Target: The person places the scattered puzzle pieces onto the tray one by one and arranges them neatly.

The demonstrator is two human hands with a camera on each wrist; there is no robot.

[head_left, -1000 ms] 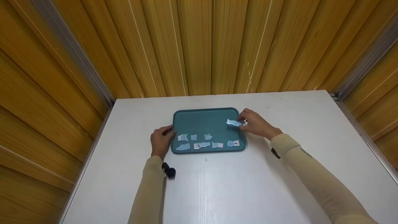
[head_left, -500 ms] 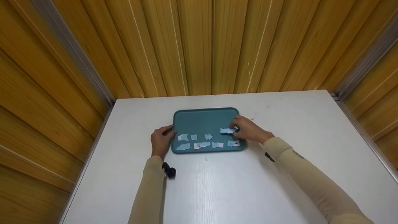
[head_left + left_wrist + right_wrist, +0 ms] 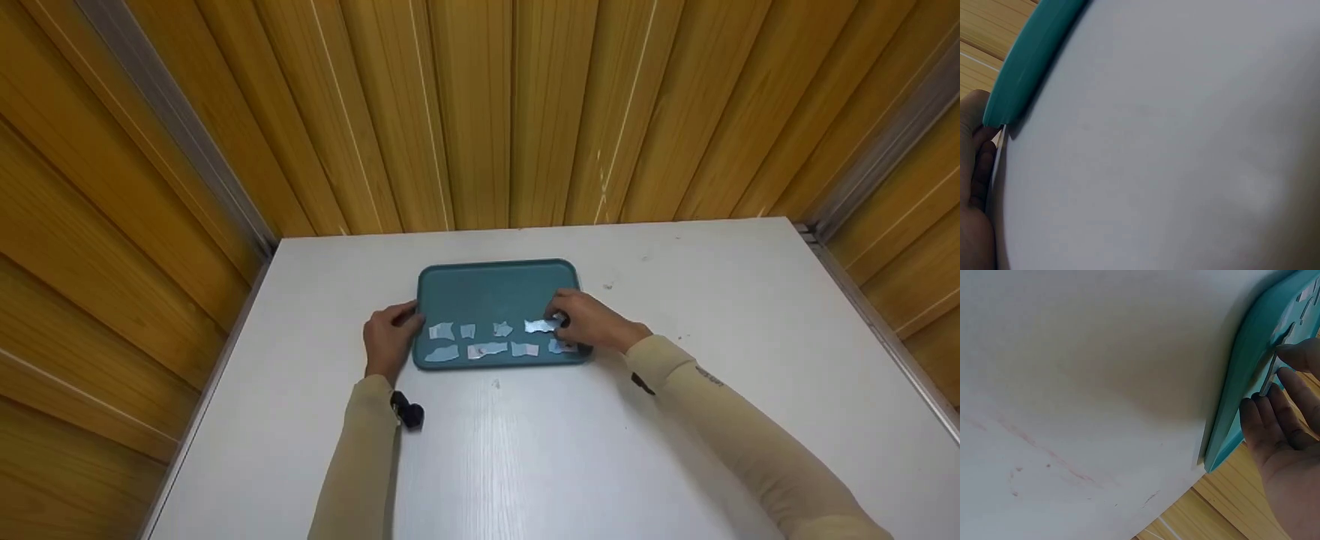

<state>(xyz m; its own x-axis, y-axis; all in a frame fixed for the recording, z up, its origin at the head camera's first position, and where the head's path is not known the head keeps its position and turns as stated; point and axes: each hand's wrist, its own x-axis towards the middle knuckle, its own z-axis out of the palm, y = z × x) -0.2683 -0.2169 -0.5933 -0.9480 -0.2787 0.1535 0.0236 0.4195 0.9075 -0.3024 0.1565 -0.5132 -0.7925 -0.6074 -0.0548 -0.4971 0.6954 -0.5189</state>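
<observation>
A teal tray (image 3: 487, 289) lies on the white table with several torn pieces of light-blue paper in two rows along its near half. At its left edge my left hand (image 3: 388, 341) holds the rim; the left wrist view shows the thumb up against the tray's side (image 3: 1027, 67) and the other fingers partly hidden. My right hand (image 3: 592, 321) pinches a torn strip of paper (image 3: 538, 326) between thumb and forefinger, low over the tray's right part. The right wrist view catches this strip (image 3: 1269, 371) edge-on. Under the right hand, another paper piece (image 3: 559, 346) is partly covered.
A white table (image 3: 510, 450) surrounds the tray, with a few small marks on its surface. Yellow wood-grained panels (image 3: 472, 112) stand behind and at both sides. A black wrist device (image 3: 409, 412) sits at the left cuff.
My right hand has brought the paper strip left and nearer to me, from the tray's right rim down toward the upper row of pieces. The left hand and tray stay put.
</observation>
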